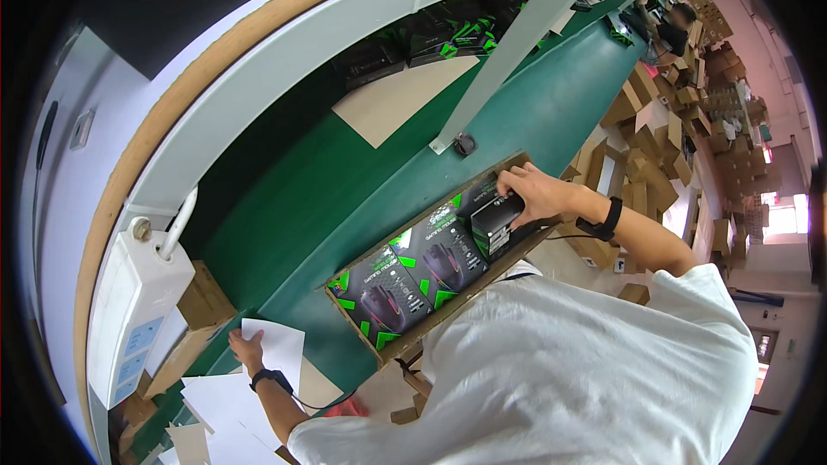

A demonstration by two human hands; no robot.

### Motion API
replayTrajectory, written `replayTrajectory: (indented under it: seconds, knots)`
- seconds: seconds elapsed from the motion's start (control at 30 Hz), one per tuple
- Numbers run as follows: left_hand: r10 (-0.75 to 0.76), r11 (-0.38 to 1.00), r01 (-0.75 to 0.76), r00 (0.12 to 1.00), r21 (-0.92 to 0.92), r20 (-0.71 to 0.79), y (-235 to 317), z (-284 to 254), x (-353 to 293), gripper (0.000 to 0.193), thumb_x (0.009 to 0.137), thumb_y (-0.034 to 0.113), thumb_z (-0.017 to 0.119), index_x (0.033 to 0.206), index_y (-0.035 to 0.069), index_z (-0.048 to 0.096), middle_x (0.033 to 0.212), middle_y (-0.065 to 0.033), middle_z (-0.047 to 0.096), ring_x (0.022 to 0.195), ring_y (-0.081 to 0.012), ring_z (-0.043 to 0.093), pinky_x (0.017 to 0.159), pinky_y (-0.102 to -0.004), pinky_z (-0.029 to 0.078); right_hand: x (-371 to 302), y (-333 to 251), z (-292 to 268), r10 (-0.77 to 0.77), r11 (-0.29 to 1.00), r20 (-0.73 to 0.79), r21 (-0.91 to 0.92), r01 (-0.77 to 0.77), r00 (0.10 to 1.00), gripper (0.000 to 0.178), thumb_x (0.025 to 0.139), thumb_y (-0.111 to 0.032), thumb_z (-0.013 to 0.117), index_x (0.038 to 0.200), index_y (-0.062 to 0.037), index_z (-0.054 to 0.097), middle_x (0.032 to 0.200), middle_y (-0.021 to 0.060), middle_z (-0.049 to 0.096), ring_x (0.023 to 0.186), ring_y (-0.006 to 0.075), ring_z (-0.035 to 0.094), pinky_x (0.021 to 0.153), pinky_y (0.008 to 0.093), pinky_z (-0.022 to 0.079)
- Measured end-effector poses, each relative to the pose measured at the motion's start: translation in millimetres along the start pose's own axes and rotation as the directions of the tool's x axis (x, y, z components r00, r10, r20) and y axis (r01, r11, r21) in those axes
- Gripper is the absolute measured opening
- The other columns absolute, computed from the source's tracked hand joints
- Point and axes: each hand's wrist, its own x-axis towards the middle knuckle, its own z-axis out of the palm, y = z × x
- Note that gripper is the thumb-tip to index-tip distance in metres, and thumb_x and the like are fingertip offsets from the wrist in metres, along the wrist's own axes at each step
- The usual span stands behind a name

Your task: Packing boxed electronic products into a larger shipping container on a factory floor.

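For the box end of this, we'd keep the right hand [543, 195] just how it is: fingers over the top of the small black cardboard box with pale printing on its side [497, 228], thumb on the near face, so the grip is about as wide as the box and holding it. That box is inside the long, open-topped brown cardboard carton [452, 306], toward its far right end, standing at a different angle from its neighbours. Our advice: keep it square to the carton walls so the corners don't catch, and press on edges, not flat panels, as thin card probably dents easily. The left hand [248, 351] is over at a smooth white paper sheet [280, 344], fingers on its edge; we can't tell how tightly they're pinched. We'd go light there, since paper creases fast. Material-wise, the two black-and-green printed boxes [412, 271] lying flat in the carton look crisp-edged and a bit slick, against the carton's matte, fibrous-looking rim. The teal-green bench top [534, 112] looks smooth with a soft sheen, so loose sheets might slide.
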Motion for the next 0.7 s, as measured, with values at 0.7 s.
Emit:
replayTrajectory:
  seconds: [0.7]
  knots:
    - [0.498, 0.617, -0.777, 0.509, -0.126, -0.702, 222.4, -222.0, -238.7, 0.016, 0.078, 0.002, 0.068, 0.093, 0.002, 0.063, 0.081, -0.0082, 0.060, 0.079, -0.0218, 0.057, 0.074, -0.0329, 0.046, -10.4, 44.9, 81.0, -0.036, 0.965, 0.157, -0.252, 0.075, 0.987, 0.043, 0.078, -0.025, 0.070, 0.116, -0.0154, 0.053, 0.111, 0.0100, 0.055, 0.102, 0.0289, 0.056, 0.080, 0.0403, 0.049]
